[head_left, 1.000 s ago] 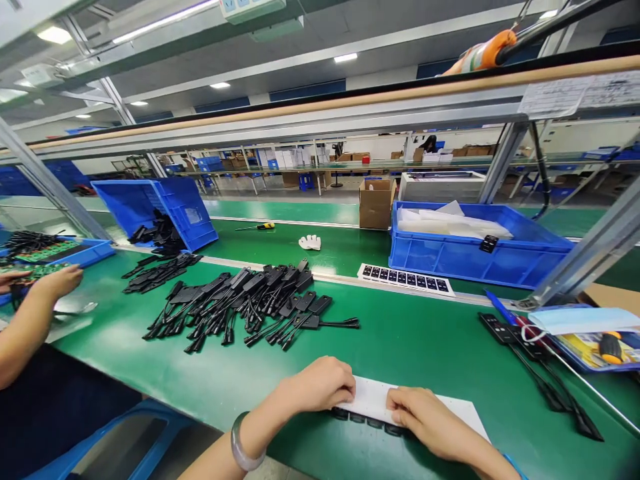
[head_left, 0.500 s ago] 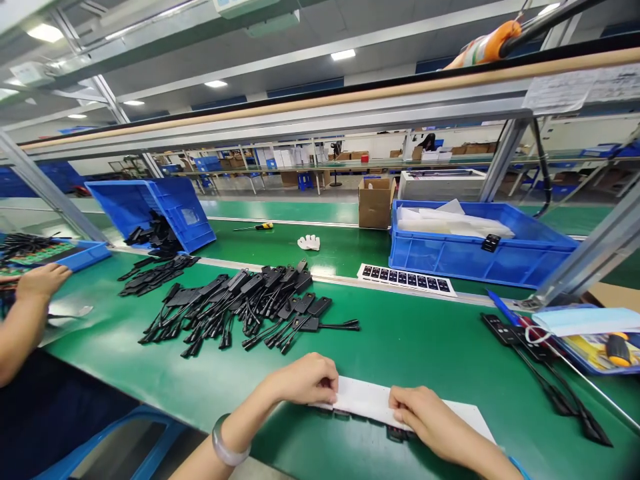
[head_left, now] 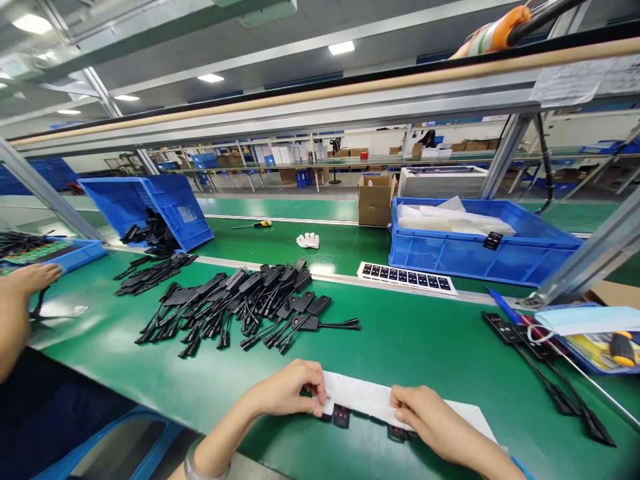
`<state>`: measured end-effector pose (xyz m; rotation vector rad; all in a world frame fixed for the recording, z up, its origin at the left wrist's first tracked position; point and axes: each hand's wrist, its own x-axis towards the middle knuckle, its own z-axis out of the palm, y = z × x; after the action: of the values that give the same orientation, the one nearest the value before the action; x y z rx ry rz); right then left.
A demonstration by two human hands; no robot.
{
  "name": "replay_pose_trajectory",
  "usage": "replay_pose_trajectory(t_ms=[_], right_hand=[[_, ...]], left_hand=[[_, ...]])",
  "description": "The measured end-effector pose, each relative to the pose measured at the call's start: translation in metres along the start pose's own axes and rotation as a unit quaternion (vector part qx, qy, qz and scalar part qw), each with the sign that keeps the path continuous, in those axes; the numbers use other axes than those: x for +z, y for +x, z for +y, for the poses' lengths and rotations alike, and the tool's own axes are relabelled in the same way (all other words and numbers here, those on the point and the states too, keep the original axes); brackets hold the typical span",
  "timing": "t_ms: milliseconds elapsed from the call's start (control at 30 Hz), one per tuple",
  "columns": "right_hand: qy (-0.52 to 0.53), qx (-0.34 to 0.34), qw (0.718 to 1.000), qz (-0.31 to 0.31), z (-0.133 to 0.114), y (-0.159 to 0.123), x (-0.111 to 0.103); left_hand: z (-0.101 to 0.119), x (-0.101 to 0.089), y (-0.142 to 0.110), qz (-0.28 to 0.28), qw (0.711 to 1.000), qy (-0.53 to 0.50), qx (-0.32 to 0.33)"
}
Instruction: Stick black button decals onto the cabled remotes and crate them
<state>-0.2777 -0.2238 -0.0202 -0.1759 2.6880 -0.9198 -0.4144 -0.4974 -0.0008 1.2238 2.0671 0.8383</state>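
Note:
A white label strip (head_left: 363,395) lies low over the green bench top, with small black labels (head_left: 341,417) sticking out along its near edge. My left hand (head_left: 295,390) pinches the strip's left end between thumb and fingers, beside one black label. Fingers closed, my right hand (head_left: 420,413) grips the strip right of its middle. Under the right fingers another dark label pokes out, partly hidden. Farther off, a second strip of black labels (head_left: 406,277) lies face up.
A heap of black cabled modules (head_left: 245,303) spreads left of centre. A tipped blue bin (head_left: 183,210) holds more dark parts. Another blue bin (head_left: 475,257) holds white sheets. Two cabled modules (head_left: 525,347) lie right. At far left is a co-worker's hand (head_left: 30,280).
My left hand has shifted slightly left along the strip, and a black label now shows more fully below the edge. My right hand stays put. The co-worker's hand moved left.

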Motion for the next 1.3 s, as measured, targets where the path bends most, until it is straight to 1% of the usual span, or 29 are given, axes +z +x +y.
replay_pose_trajectory(t_ms=[67,133,233,300,400,467,500,533,633,667,700,833,900,967,1167,1233,1300], right_hand=[[-0.002,0.002,1.000,-0.001,0.000,0.000,0.000],[-0.003,0.003,1.000,-0.001,-0.001,-0.001,0.000],[-0.006,0.003,1.000,-0.001,-0.002,-0.001,0.000],[-0.014,0.004,1.000,-0.002,-0.003,-0.001,0.001],[-0.032,0.017,0.999,0.001,-0.004,0.001,0.003],[-0.039,0.024,0.999,0.006,-0.004,0.002,0.004],[-0.040,0.023,0.999,0.008,-0.003,0.002,0.005],[-0.040,0.018,0.999,0.010,-0.003,0.002,0.005],[-0.035,-0.001,0.999,0.016,-0.002,0.002,0.005],[-0.031,-0.003,0.999,0.018,-0.002,0.002,0.005],[-0.028,-0.004,0.999,0.021,-0.002,0.002,0.004],[-0.026,-0.001,0.999,0.027,-0.004,-0.001,0.002],[-0.028,0.003,0.999,0.028,-0.005,-0.003,0.002],[-0.030,0.005,0.999,0.029,-0.007,-0.003,0.002],[-0.030,0.019,0.999,0.040,-0.009,0.000,0.005],[-0.021,0.025,0.999,0.042,-0.005,-0.003,-0.001],[-0.015,0.029,0.999,0.024,0.002,-0.009,-0.010]], left_hand=[[0.006,0.005,-0.001,0.008,0.999,0.037,0.000],[0.015,0.011,-0.001,0.029,0.993,0.111,-0.010],[0.022,0.019,0.003,0.068,0.965,0.244,-0.069],[0.022,0.021,0.007,0.073,0.949,0.287,-0.108],[0.021,0.018,0.015,0.066,0.945,0.294,-0.127],[0.025,0.016,0.020,0.069,0.940,0.307,-0.133],[0.029,0.016,0.023,0.072,0.941,0.310,-0.120],[0.034,0.017,0.026,0.076,0.946,0.301,-0.092],[0.049,0.021,0.036,0.079,0.972,0.221,0.020],[0.053,0.022,0.040,0.072,0.976,0.200,0.041],[0.055,0.023,0.044,0.063,0.978,0.195,0.048],[0.058,0.022,0.057,0.011,0.973,0.228,0.038],[0.057,0.022,0.061,-0.022,0.970,0.242,0.023],[0.057,0.024,0.063,-0.042,0.964,0.264,0.006],[0.060,0.047,0.067,-0.010,0.938,0.342,-0.056],[0.059,0.053,0.068,-0.012,0.932,0.356,-0.063],[0.056,0.054,0.067,-0.016,0.931,0.360,-0.063]])
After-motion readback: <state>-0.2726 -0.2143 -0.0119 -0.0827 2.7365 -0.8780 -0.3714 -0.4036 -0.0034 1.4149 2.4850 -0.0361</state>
